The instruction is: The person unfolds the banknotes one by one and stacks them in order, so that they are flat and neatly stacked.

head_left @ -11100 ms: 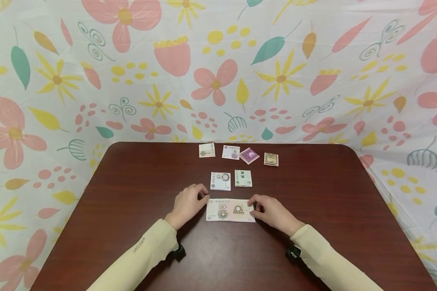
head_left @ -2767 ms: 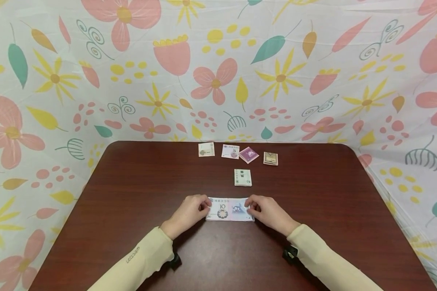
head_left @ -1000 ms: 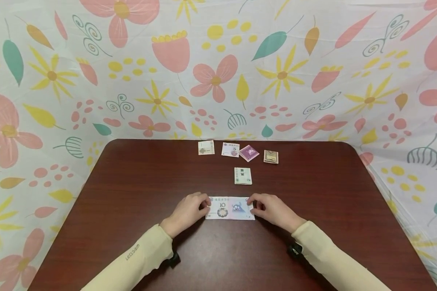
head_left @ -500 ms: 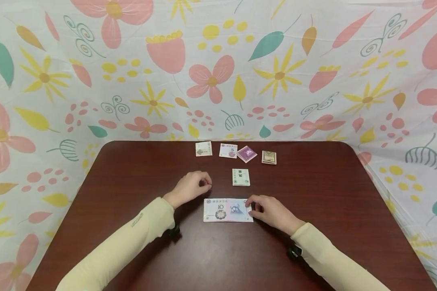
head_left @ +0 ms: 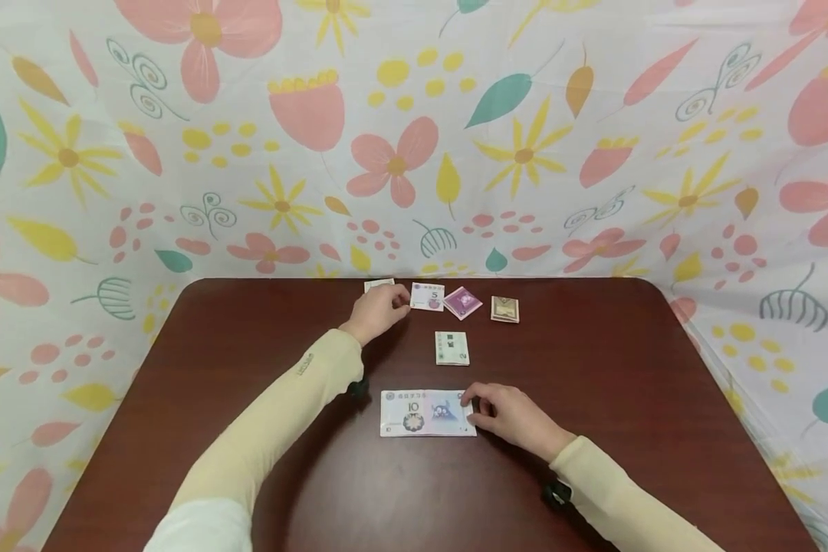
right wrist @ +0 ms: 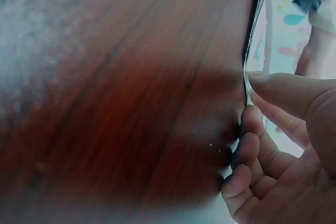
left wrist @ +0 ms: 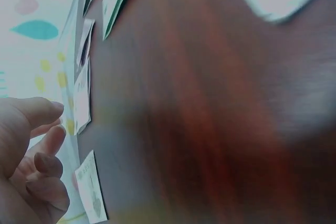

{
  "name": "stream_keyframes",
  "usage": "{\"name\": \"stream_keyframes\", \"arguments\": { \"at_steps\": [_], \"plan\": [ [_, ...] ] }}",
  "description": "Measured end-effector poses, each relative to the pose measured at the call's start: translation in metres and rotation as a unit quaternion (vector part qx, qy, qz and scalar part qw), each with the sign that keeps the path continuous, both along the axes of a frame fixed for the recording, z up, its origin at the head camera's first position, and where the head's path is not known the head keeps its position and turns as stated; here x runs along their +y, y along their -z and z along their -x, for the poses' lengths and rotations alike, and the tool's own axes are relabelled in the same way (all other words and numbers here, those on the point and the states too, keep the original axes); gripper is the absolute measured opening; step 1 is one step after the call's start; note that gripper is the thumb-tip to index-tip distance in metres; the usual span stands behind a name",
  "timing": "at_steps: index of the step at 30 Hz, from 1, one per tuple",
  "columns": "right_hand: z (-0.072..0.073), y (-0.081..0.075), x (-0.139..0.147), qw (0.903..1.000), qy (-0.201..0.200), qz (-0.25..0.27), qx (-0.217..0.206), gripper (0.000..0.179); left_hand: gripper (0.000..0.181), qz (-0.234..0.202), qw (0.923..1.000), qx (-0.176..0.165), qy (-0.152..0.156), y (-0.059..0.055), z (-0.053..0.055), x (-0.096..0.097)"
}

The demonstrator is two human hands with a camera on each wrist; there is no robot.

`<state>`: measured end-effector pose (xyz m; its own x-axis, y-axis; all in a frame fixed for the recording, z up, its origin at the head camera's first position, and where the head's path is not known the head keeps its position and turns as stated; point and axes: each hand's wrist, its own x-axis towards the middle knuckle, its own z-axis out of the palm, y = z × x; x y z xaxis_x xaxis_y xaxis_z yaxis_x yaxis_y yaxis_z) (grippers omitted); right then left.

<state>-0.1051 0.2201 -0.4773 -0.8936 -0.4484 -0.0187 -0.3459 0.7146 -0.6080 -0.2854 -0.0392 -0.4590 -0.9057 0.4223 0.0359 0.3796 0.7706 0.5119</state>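
Note:
A play banknote marked 10 (head_left: 414, 414) lies flat and unfolded on the table before me. My right hand (head_left: 514, 414) holds its right end, with thumb and index finger at the edge; the thumb (right wrist: 278, 90) shows on the note's edge in the right wrist view. My left hand (head_left: 379, 310) is far forward at the back row, fingers loosely bent and nothing between them. It partly hides a pale note (head_left: 378, 284), and its fingertips are close to a folded note marked 5 (head_left: 426, 297). In the left wrist view, the pale note (left wrist: 92, 190) lies beside that hand.
A folded purple note (head_left: 463, 303) touches the 5 note's right side, and a folded brownish note (head_left: 504, 309) lies further right. A folded green note marked 2 (head_left: 451, 348) sits between the back row and the 10 note. A flowered cloth (head_left: 524, 153) hangs behind the table.
Earlier a 20 note lay between my hands; the 10 note, then folded behind, now lies unfolded there. My left hand has let go of it and moved forward. The right hand stayed.

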Motion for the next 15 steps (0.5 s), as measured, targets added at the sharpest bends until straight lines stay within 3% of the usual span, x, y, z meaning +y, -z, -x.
{"name": "stream_keyframes", "arguments": {
  "at_steps": [7,15],
  "plan": [
    [-0.001,0.001,0.000,1.0000,-0.001,0.007,0.002,0.021,0.030,0.028,0.9985,-0.017,-0.044,0.006,0.019,0.013],
    [-0.001,0.000,0.001,1.0000,0.006,0.002,0.001,0.021,0.040,0.039,0.9981,-0.023,-0.042,0.009,0.031,0.028]
  ]
}}
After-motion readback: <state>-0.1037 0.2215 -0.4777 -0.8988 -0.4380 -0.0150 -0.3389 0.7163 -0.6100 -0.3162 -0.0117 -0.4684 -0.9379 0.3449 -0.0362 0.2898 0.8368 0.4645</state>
